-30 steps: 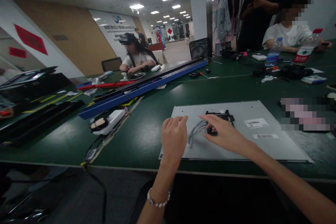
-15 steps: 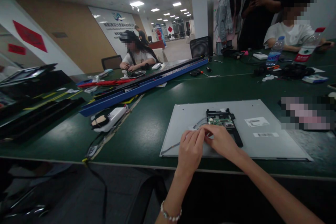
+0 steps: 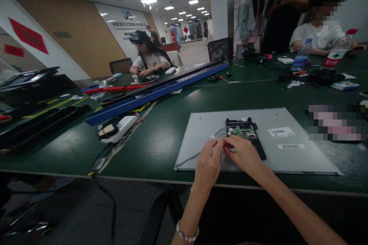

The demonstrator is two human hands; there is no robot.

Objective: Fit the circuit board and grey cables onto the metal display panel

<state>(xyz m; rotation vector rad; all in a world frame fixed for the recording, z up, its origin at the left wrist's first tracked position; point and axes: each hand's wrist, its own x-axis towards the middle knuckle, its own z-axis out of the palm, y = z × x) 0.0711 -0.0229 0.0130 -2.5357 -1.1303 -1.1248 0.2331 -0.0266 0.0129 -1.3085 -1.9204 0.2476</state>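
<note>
A: Moved since a second ago: left hand (image 3: 209,160) and right hand (image 3: 243,153). Apart then, fingertips together now. Main thing's where?

B: Circuit board (image 3: 241,133) in a black bracket (image 3: 260,151), on the gray panel (image 3: 201,132). Panel lies flat on the green table (image 3: 161,141), 4 o'clock in view.

A: Cables?

B: Gray cables (image 3: 220,133) curve beside the board at its 9 o'clock. A thin strand (image 3: 188,159) runs from the left hand out to the panel's 8 o'clock corner.

A: Hand states?

B: Both pinched, tips meeting just off the board's 8 o'clock. What's between them is hidden; can't tell if either grips a cable.

A: Else on the panel?

B: Two white labels (image 3: 281,132), 3 and 4 o'clock from the board.

A: Farther out?

B: From the panel: white-and-black device (image 3: 126,125) at 9, blue bar (image 3: 161,92) at 10, seated person (image 3: 151,59) beyond it, also 10. Two plastic bottles (image 3: 301,56), 1 to 2. Beaded bracelet (image 3: 186,237), left wrist.
</note>
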